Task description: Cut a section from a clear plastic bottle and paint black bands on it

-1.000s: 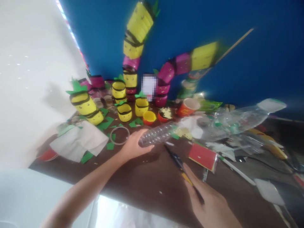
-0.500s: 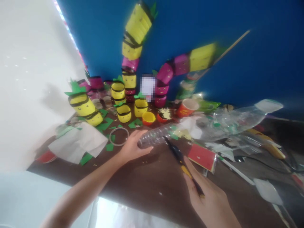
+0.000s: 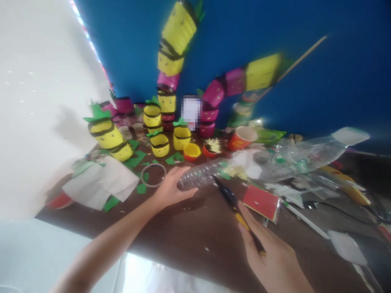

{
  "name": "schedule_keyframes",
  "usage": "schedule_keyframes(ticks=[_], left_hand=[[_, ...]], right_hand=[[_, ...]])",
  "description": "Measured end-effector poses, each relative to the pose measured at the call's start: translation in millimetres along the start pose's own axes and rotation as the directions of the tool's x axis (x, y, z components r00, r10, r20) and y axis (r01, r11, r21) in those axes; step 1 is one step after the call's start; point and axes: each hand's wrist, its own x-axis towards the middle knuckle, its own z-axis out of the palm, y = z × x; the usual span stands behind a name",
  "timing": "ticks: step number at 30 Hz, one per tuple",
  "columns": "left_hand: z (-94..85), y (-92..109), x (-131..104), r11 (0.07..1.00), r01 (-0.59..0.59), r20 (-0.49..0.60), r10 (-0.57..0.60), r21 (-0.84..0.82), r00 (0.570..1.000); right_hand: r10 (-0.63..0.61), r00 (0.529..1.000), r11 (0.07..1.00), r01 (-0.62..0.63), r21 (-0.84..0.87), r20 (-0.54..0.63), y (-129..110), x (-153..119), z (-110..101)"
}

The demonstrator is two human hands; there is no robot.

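My left hand [image 3: 172, 187] is closed round one end of a clear ribbed plastic bottle [image 3: 201, 174], which lies on its side on the dark table. My right hand [image 3: 269, 248] grips a slim black-and-yellow tool [image 3: 229, 195] that looks like a cutter knife. Its dark tip is at the bottle's near side; whether it touches the plastic I cannot tell. Just left of my left hand is a clear plastic ring [image 3: 153, 175]. A red square packet [image 3: 261, 201] lies beyond my right fingers.
Yellow and magenta decorated cups [image 3: 106, 135] stand along the back, some stacked tall against the blue wall [image 3: 305, 24]. White paper [image 3: 100, 183] and green scraps [image 3: 111, 203] lie left. A large clear bottle [image 3: 311, 156], a red cup [image 3: 242, 138] and a glue gun [image 3: 348, 185] crowd the right.
My right hand and its tool have shifted very slightly right, much as the whole view has. My left hand keeps its hold on the bottle.
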Motion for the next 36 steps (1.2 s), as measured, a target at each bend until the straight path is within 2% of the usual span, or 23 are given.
schedule_keyframes(ticks=[3, 9, 13, 18, 24, 36], left_hand=[[-0.3, 0, 1, 1.000, -0.013, -0.001, 0.013, 0.013, 1.000], [-0.9, 1, 3, 0.998, 0.011, -0.016, -0.009, 0.064, 1.000], [-1.1, -2, 3, 0.999, 0.017, -0.010, -0.016, 0.047, 1.000], [-1.6, -4, 2, 0.998, 0.056, 0.002, -0.056, 0.001, 0.998], [-1.9, -2, 0, 0.999, 0.049, 0.010, -0.049, 0.000, 0.999], [-2.1, -3, 0, 0.998, 0.056, 0.007, -0.056, -0.017, 0.998]], right_hand=[[-0.003, 1.000, 1.000, 0.003, -0.030, 0.008, 0, -3, 1], [-0.013, 0.992, 0.999, 0.017, -0.034, 0.123, 10, -16, 10], [0.003, 1.000, 1.000, -0.003, 0.015, 0.026, 13, -20, 4], [-0.007, 0.998, 1.000, 0.008, 0.022, -0.057, 6, -8, -2], [0.007, 1.000, 1.000, -0.006, 0.029, -0.029, 0, 0, 4], [0.010, 1.000, 0.999, -0.010, 0.035, 0.000, -1, 3, 2]])
